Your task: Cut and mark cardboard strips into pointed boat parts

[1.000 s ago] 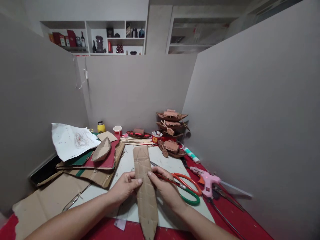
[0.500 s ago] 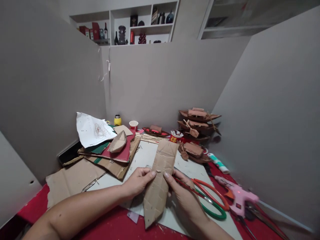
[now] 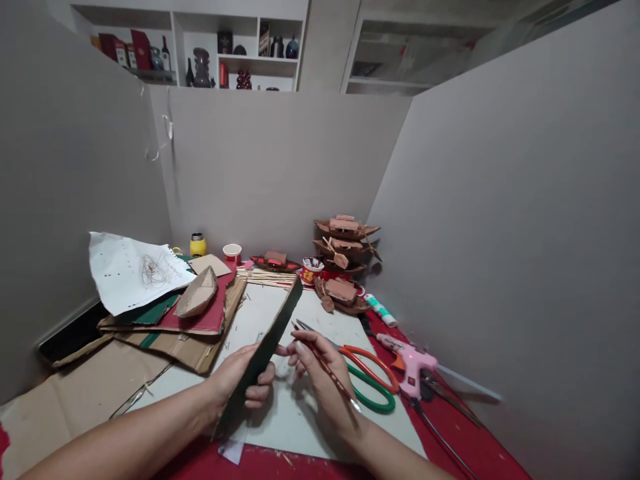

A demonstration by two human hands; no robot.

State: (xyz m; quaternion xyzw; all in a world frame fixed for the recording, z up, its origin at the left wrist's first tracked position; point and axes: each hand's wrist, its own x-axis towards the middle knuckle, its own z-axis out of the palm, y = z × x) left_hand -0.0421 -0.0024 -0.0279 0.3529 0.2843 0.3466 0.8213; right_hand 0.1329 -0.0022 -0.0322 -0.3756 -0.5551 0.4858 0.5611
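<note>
The left hand [image 3: 231, 375] grips 1 long, dark-green-faced cardboard strip [image 3: 267, 343] steeply tilted above the white board [image 3: 280, 427], perhaps for seeing its face, while the right hand [image 3: 327, 393] holds 1 slim red-and-black pencil [image 3: 330, 372] slantwise, seemingly for leaving some fingertips free.

3 plain grey panels [image 3: 280, 160] wall in the red-topped table [image 3: 487, 450]; above the back one — white open shelving [image 3: 174, 50] with bottles and boxes [image 3: 141, 50]; upper right, a pale-framed recess [image 3: 390, 53]; the light is dim, cool and even.
</note>
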